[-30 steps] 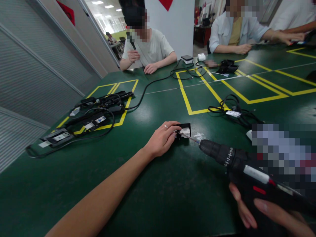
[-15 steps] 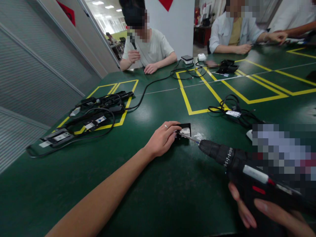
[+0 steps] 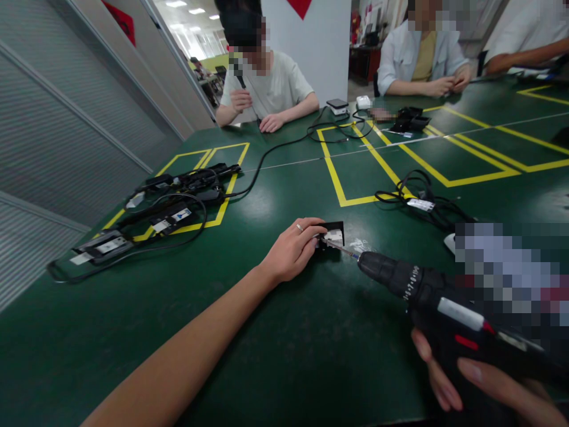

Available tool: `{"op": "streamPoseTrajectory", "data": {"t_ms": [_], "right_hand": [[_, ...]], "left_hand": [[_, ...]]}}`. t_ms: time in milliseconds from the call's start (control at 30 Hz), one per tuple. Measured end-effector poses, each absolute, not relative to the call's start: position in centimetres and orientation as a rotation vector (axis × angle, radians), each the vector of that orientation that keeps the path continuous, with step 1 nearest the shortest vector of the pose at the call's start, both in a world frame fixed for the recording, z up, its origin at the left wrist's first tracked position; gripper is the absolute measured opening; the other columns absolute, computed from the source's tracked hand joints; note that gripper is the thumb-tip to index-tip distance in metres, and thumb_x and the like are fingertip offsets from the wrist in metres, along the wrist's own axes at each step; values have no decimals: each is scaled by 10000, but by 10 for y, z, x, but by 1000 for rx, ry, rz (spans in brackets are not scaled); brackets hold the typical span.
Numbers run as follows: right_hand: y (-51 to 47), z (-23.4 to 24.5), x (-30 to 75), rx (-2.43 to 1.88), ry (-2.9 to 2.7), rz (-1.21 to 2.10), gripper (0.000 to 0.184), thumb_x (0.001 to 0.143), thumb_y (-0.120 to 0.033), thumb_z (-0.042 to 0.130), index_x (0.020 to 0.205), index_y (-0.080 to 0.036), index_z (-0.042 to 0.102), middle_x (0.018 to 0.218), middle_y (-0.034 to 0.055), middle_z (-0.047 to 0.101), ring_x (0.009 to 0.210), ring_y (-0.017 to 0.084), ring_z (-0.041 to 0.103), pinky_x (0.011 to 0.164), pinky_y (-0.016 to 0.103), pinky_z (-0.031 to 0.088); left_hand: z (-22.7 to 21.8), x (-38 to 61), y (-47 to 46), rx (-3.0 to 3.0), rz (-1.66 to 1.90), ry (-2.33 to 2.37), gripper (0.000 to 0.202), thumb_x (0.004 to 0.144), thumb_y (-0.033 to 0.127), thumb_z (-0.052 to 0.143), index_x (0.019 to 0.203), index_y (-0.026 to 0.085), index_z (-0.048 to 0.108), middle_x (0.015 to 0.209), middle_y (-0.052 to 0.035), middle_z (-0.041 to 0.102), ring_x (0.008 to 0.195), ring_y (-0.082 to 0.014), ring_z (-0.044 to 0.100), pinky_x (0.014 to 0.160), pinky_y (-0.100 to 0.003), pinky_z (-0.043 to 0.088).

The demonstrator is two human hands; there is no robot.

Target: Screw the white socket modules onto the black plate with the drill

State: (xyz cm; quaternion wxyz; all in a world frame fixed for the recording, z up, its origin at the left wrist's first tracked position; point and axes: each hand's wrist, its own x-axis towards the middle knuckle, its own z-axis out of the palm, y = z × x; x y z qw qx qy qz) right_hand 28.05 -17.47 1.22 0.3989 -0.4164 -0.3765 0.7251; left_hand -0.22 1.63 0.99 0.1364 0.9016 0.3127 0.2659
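My left hand [image 3: 293, 252], with a ring on one finger, grips a small black case [image 3: 336, 228] with pale parts inside, on the green table [image 3: 249, 344]. The fingers cover the case's left side. At the lower right my right hand [image 3: 484, 379] is wrapped around the handle of a black power drill [image 3: 427, 290]. Its long thin bit [image 3: 342, 248] points left into the case, close to my left fingertips. Whether the tip sits on a screw is too small to tell. Tiny clear pieces [image 3: 358, 244] lie just right of the case.
Black devices with cables [image 3: 178, 207] lie at the left. A coiled black cable [image 3: 420, 196] sits at the right, near a blurred-out object [image 3: 507, 267]. Yellow tape [image 3: 342, 190] marks rectangles. Across the table a person [image 3: 271, 89] holds a black tool; another person [image 3: 422, 65] sits further right.
My hands, the case and the drill hold nearly the same position. The person at the far right has drawn an outstretched hand back to the other hand.
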Motion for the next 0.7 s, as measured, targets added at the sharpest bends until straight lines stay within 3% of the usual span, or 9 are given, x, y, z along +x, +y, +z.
{"op": "streamPoseTrajectory", "data": {"t_ms": [700], "right_hand": [[-177, 11, 283, -1075, -925, 1887, 253, 890, -354, 454, 995, -180, 604, 651, 70, 639, 614, 194, 595, 607, 299, 457]], "left_hand": [[10, -2, 17, 2606, 756, 912, 298, 923, 166, 350, 1172, 163, 514, 1262, -114, 501, 1170, -229, 464, 1015, -453, 395]]}}
